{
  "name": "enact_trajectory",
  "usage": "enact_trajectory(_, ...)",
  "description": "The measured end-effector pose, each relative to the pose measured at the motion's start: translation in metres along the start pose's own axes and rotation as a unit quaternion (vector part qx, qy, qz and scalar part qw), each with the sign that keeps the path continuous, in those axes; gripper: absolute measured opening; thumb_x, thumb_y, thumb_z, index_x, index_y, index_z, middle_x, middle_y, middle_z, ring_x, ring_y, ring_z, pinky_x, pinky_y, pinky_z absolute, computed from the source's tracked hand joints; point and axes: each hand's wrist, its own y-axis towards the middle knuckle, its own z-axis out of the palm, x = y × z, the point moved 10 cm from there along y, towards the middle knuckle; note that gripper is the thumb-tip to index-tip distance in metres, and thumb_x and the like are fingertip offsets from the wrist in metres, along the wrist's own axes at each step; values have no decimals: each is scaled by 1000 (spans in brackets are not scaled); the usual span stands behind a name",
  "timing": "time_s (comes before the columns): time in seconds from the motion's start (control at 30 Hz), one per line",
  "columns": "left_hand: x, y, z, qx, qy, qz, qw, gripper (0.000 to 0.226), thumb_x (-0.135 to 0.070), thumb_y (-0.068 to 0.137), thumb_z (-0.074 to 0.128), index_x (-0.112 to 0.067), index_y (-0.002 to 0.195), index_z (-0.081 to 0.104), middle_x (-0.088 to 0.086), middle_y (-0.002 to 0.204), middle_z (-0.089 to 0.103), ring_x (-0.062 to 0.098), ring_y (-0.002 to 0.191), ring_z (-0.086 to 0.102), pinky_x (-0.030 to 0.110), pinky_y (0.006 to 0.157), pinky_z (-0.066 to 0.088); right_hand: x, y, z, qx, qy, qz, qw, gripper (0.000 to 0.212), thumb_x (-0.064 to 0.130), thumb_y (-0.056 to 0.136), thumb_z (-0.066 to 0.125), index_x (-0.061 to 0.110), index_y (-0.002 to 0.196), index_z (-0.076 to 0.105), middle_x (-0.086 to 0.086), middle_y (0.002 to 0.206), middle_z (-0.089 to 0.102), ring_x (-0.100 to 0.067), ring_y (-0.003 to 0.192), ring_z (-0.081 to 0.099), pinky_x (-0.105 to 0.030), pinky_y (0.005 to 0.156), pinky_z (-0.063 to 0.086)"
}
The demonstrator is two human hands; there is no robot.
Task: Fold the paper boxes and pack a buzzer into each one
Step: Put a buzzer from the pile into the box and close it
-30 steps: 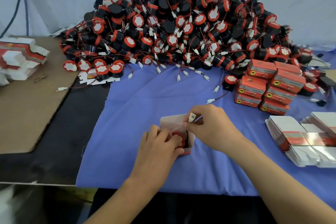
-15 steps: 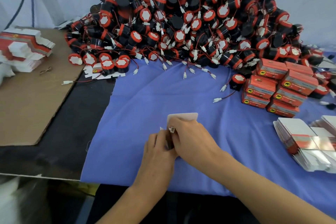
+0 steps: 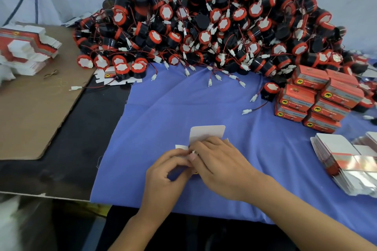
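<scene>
Both hands are close together, touching, at the near middle of the blue cloth [image 3: 183, 104]. The left hand [image 3: 169, 171] pinches the paper box [image 3: 207, 132] at its left side and the right hand [image 3: 220, 167] is curled over its top. Its white tuck flap points away from the person, toward the heap of buzzers [image 3: 204, 22], while the body is hidden beneath the fingers, so I can't tell its long axis.

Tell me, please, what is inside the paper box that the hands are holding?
The paper box shows only its raised white flap and a small white piece between the thumbs. The left hand and right hand cover the opening, so its contents cannot be seen.
</scene>
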Motion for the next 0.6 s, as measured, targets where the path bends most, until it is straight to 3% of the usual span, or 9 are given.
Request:
enact_trajectory(0.2,12,0,-6,-12,1,-18,1000,32,4,78,85,-26,82,75,-9,107,74,16,103,73,22,86,58,-6,3,2,-8,45,24,999,28,34,106,40,28,121,64,12,119,59,-13,109,53,-36,92,44)
enact_trajectory(0.33,17,-1,-6,-15,-7,-23,1000,25,0,77,87,-23,78,77,-11,107,73,14,102,73,20,85,58,-15,2,-6,-52,118,71,989,8,30,99,57,28,103,64,14,105,66,-12,91,57,-37,76,49)
enact_trajectory(0.47,17,-2,-6,-15,5,-10,1000,15,-10,77,88,-19,79,77,-11,106,73,14,104,72,21,85,58,-16,6,2,-3,89,61,994,16,37,99,61,32,105,74,17,118,64,-9,107,55,-35,83,48)
enact_trajectory(0.6,14,-3,-7,-25,14,-4,1000,19,-17,77,85,-29,87,75,-15,116,70,12,107,71,21,84,58,-8,5,3,23,68,15,997,20,34,102,55,27,104,74,15,118,58,-11,115,50,-38,83,48)
